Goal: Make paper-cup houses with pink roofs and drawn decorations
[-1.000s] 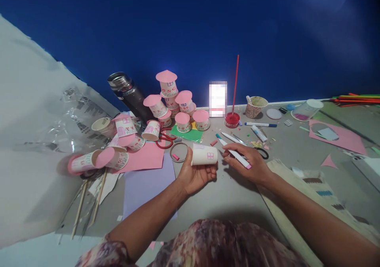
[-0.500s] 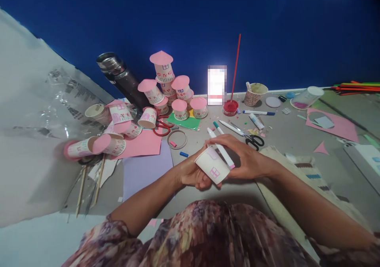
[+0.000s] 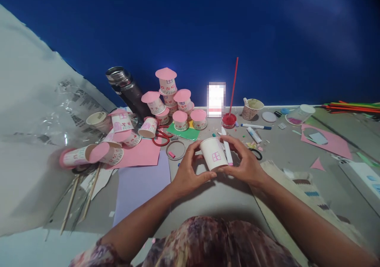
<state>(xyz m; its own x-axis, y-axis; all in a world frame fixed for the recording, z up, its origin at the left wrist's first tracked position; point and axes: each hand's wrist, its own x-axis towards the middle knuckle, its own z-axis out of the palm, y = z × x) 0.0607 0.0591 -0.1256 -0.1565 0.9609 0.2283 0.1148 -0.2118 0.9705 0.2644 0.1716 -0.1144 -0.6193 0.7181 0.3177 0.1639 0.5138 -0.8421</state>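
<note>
A white paper cup [image 3: 211,150] with a pink window drawn on its side is held between my two hands over the table. My left hand [image 3: 190,166] wraps its left side, the thumb low on the front. My right hand [image 3: 245,162] grips a white marker [image 3: 227,150] with a pink tip end pointing down, its thumb also touching the cup's lower right. The marker lies along the cup's right side. Behind stand finished-looking cup houses [image 3: 166,84] with pink cone roofs, stacked and single, drawn with grass and red flowers.
At left are more decorated cups [image 3: 121,122], a dark flask [image 3: 130,94], pink and lilac paper [image 3: 142,187] and red scissors [image 3: 160,139]. A red dish [image 3: 229,120] with an upright stick, a glue stick [image 3: 254,135], black-handled scissors [image 3: 257,153] and a cloth [image 3: 276,195] lie rightward.
The cup has turned more upright, its window now facing me. My left hand has shifted from underneath to the cup's left side. The view has tilted upward.
</note>
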